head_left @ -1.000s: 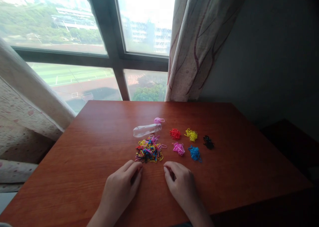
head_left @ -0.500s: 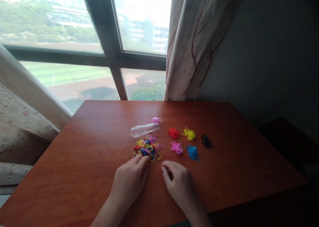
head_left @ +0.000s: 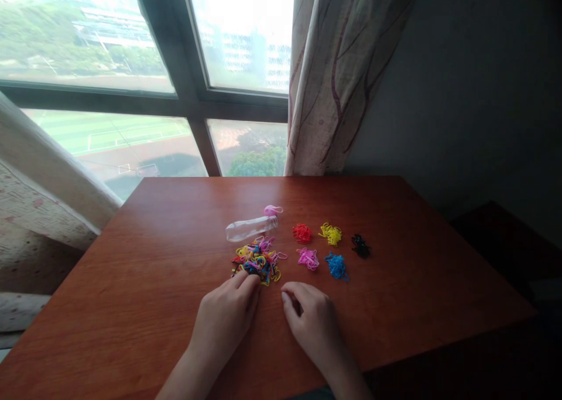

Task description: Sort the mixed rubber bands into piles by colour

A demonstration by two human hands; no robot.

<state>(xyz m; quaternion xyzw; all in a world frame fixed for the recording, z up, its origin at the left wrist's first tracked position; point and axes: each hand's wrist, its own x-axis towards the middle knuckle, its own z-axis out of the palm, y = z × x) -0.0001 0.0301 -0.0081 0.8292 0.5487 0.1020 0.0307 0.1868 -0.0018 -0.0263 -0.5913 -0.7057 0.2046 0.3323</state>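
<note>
Head view: a mixed heap of small, thin loop-shaped pieces in pink, yellow, blue, red and black lies near the middle of a reddish-brown wooden surface; bare wood reaches widely to its left, the far edge runs below the window, and the near right edge slants past the right forearm. The left hand is palm down, its bent fingertips at the heap's near edge; whether they pinch a piece cannot be told. The right hand rests just beside, thumb and forefinger curled toward each other; I cannot tell whether anything is between them. Right of the heap sit sorted piles: red, yellow, pink, blue and black; just behind the heap a clear, bottle-shaped container lies on its side, a pink rounded cap with a loop near its neck; patterned pale curtains flank the glass.
</note>
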